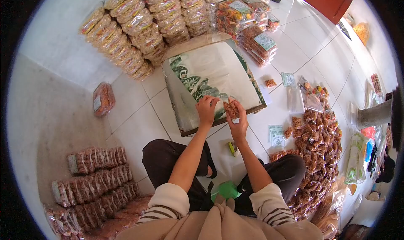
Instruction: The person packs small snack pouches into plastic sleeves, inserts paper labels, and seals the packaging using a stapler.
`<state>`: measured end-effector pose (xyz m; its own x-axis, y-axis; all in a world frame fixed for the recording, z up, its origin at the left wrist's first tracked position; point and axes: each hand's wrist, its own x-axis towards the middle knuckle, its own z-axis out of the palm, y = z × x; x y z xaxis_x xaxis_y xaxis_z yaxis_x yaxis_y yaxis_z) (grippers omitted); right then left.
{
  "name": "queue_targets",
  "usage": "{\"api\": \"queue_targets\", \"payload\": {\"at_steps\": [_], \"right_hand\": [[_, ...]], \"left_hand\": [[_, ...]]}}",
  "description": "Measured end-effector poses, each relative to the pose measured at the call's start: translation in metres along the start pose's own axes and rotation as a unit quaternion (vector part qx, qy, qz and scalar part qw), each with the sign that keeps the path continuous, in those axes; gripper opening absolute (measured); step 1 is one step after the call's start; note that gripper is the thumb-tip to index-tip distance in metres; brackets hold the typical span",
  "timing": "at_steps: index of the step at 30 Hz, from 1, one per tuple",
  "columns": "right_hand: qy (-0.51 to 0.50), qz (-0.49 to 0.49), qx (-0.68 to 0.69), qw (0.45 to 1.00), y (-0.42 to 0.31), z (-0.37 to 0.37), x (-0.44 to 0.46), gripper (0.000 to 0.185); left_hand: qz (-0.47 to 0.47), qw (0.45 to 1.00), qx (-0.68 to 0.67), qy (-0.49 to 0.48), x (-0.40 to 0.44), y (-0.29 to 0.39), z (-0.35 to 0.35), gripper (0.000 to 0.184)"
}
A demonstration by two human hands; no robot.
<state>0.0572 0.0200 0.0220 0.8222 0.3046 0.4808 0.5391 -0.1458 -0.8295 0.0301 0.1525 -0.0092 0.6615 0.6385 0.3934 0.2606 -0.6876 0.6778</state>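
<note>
My right hand [238, 122] is closed around a small clear packet of brown snack [231, 109], above the near edge of a low table [185, 111]. My left hand [206, 109] is just to the left, with thumb and fingers pinched together. What lies between those fingers is too small to make out. Under and beyond both hands, a clear plastic bag [212, 67] seems to lie flat over the table's green and white printed top.
Small snack packets [315, 151] form a large pile at my right, beside printed labels [277, 135]. Stacked bagged snacks [139, 29] line the back wall; long packs [101, 177] lie at lower left. A yellow-green tool [232, 149] lies between my legs, near a green object [227, 190].
</note>
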Motion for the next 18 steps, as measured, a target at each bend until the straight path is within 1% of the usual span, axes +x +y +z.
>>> {"api": "queue_targets", "payload": {"at_steps": [2, 4, 6, 7, 8, 9, 11, 13, 15, 17, 18], "right_hand": [[-0.015, 0.002, -0.01, 1.0, 0.004, 0.002, -0.006, 0.052], [-0.027, 0.001, -0.025, 0.999, 0.009, 0.002, -0.01, 0.05], [-0.026, 0.109, -0.035, 0.993, 0.013, 0.002, -0.011, 0.047], [-0.025, 0.108, -0.035, 0.993, 0.016, 0.002, -0.01, 0.047], [0.001, 0.12, -0.029, 0.992, 0.019, 0.002, -0.007, 0.046], [0.028, 0.133, -0.024, 0.99, 0.017, 0.002, -0.004, 0.045], [0.032, 0.138, -0.004, 0.99, 0.011, 0.003, -0.003, 0.045], [0.037, 0.141, 0.017, 0.989, 0.011, 0.006, -0.002, 0.045], [0.032, 0.209, 0.099, 0.972, 0.013, 0.01, -0.002, 0.045], [0.05, 0.227, 0.117, 0.965, 0.019, 0.009, 0.002, 0.045], [0.068, 0.246, 0.132, 0.958, 0.02, 0.008, 0.004, 0.045]], "left_hand": [[-0.095, 0.986, -0.139, -0.01, 0.005, 0.009, -0.005, 0.016], [-0.094, 0.985, -0.143, 0.0, 0.008, 0.015, -0.007, 0.016], [-0.095, 0.984, -0.149, 0.009, 0.007, 0.019, -0.006, 0.016], [-0.075, 0.984, -0.158, 0.02, 0.006, 0.02, -0.005, 0.016], [-0.055, 0.984, -0.167, 0.031, 0.005, 0.021, -0.003, 0.016], [-0.054, 0.984, -0.167, 0.03, 0.003, 0.021, -0.001, 0.016], [-0.003, 0.984, -0.173, 0.032, 0.001, 0.02, 0.005, 0.015], [-0.011, 0.984, -0.171, 0.046, 0.0, 0.022, 0.008, 0.013], [-0.021, 0.984, -0.168, 0.06, -0.001, 0.027, 0.005, 0.012], [-0.044, 0.961, -0.272, 0.007, -0.001, 0.037, -0.002, 0.013], [-0.043, 0.962, -0.271, 0.007, -0.003, 0.036, -0.001, 0.013]]}}
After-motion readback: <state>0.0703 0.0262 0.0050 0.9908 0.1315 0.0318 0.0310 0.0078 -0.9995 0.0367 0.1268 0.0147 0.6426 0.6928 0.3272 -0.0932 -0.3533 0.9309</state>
